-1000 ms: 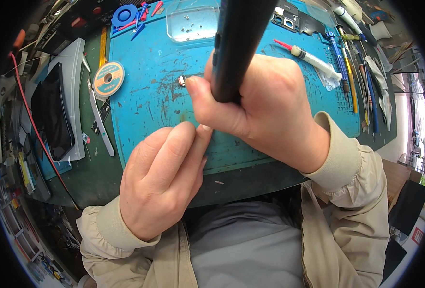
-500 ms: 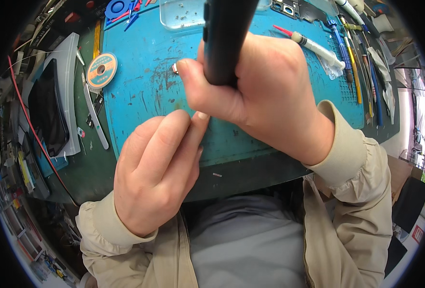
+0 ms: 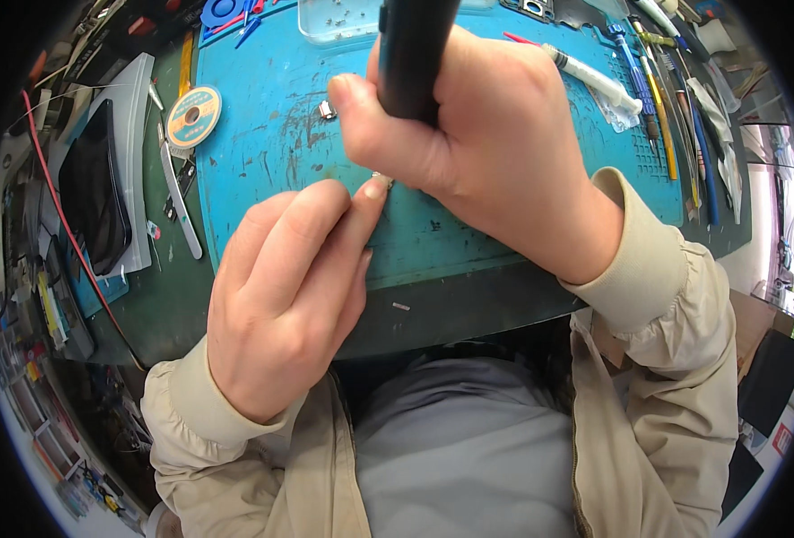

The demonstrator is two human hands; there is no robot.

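Note:
My right hand (image 3: 504, 134) is wrapped round a thick black cylindrical tool (image 3: 412, 63), held upright and running out past the top of the picture. Its lower end is hidden behind my thumb and palm. Just below and to the left, my left hand (image 3: 294, 278) is closed, the fingers pressed together. By its index fingertip shows a tiny metal part (image 3: 383, 179), too small to name and partly covered by the finger. Another small metal piece (image 3: 327, 109) lies on the blue work mat (image 3: 262, 152), close to my right thumb.
A solder-wire spool (image 3: 193, 117), tweezers (image 3: 180, 197) and a black phone-like panel (image 3: 96, 188) are on the left. A clear tray (image 3: 338, 36) with tiny parts stands at the back. On the right lie a syringe (image 3: 594, 79) and several screwdrivers (image 3: 634, 81). A tiny strip (image 3: 401, 307) lies near the front edge.
The view has tilted a little, so the whole bench sits higher in the picture. My right hand and the black tool have moved slightly away, uncovering the tiny metal part at my left fingertip.

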